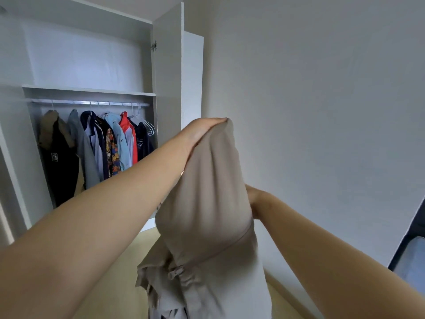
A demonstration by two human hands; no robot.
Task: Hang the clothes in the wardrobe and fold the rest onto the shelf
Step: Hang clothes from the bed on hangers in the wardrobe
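Note:
A beige garment [207,203] hangs in front of me, right of the open wardrobe [87,93]. My left hand [202,130] grips its top edge, raised high. My right hand [251,199] is mostly hidden behind the cloth lower down; only the wrist shows, so its grasp is unclear. The garment's lower part, with a gathered waistband, droops toward the floor. Inside the wardrobe, several jackets and shirts [99,148] hang on a rail [92,102], with a few bare white hangers [147,125] at its right end. The shelf [92,90] above the rail holds nothing.
The wardrobe door [169,72] stands open to the right of the rail. A plain white wall [322,111] fills the right side. Light wood floor [119,284] lies below. A dark-framed piece of furniture [411,256] shows at the right edge.

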